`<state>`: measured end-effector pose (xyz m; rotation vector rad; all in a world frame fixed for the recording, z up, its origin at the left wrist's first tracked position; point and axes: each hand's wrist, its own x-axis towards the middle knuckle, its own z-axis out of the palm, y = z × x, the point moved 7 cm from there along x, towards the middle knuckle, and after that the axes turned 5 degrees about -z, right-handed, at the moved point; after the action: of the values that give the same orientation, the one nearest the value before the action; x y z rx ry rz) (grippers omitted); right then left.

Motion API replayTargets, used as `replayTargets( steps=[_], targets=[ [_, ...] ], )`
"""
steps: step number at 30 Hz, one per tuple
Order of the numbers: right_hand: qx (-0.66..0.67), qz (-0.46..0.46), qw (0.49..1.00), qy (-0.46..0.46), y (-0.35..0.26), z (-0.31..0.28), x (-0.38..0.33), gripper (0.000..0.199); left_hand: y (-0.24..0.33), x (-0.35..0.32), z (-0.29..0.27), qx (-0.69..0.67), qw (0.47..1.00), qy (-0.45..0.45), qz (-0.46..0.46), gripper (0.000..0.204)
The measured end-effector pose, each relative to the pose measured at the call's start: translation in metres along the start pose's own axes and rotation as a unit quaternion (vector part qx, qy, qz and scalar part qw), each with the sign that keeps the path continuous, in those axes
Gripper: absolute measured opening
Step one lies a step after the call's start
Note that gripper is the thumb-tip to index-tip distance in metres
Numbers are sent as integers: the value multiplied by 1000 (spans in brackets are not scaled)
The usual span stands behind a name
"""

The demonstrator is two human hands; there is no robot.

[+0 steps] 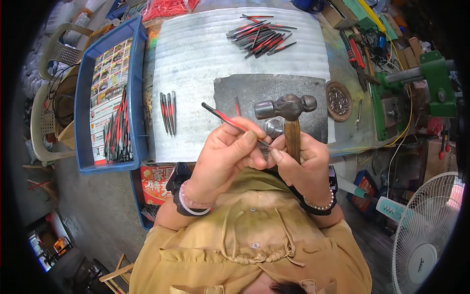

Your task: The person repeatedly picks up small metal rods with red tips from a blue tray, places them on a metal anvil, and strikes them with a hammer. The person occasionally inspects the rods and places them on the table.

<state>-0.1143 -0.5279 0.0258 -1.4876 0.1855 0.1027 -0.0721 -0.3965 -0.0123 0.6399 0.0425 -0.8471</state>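
Note:
A slim red-and-black pen-like rod (225, 117) slants across my left hand (229, 147), pinched between thumb and fingers. My right hand (306, 164) is closed round the wooden handle of a ball-peen hammer (286, 107), its head upright above the fist. The right thumb and forefinger meet at the rod's lower tip; whether they pinch something small there I cannot make out. Beneath the hammer lies a dark metal plate (230, 93) with a rounded shiny metal piece (274, 127) on it. Another thin red-and-grey rod (237, 104) rests on the plate.
Several similar rods form a pile (262, 36) on the white foam sheet (191, 59), with a small row (168, 112) at left. A blue tray (83, 122) holds more. At right stand a round bowl of small metal pins (339, 101), a green clamp-like machine (435, 83) and a fan (426, 240).

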Motion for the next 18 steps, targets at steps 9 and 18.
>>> replayTargets(
  steps=[9, 18],
  targets=[
    [-37, 21, 999, 28, 18, -17, 1, 7, 27, -14, -14, 248, 960, 114, 67, 13],
    [-32, 18, 990, 134, 42, -66, 6, 4, 47, -4, -34, 655, 713, 223, 113, 38]
  ],
)
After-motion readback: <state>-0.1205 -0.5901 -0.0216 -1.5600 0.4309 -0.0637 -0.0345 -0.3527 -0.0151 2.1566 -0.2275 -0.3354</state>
